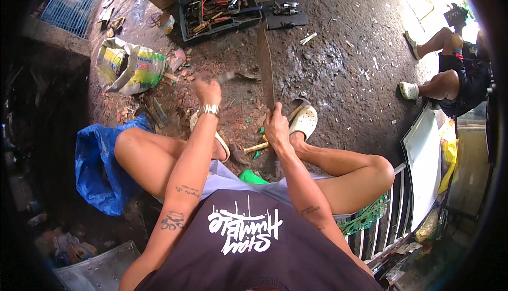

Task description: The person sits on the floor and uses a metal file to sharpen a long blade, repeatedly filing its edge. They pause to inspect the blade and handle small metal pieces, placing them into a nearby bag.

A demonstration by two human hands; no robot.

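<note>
Long brown strip (268, 69): clock read from mid-view, 12 at the far side; runs from near the middle out toward 12, far end near the black tray (288, 21).
Right hand (277, 127): just off the middle toward 3; fingers narrow, closed on the strip's near end.
Left hand (207, 92): between 10 and 11; fingers wrapped round a blurred tool (227, 77), kind unclear; contact with the strip cannot be told.
Strip, done: looks one long piece; no finished cut or bend made out.
Strip, left: judged mid-work, both hands engaged; amount remaining cannot be told.
Floor hammer (250, 150): close in at 6, out of hand.
Second hammer (302, 101): at 2, by the pale clog (305, 121), also unused.
Toolbox (222, 31): 11 to 12, lid up, tools inside.
</note>
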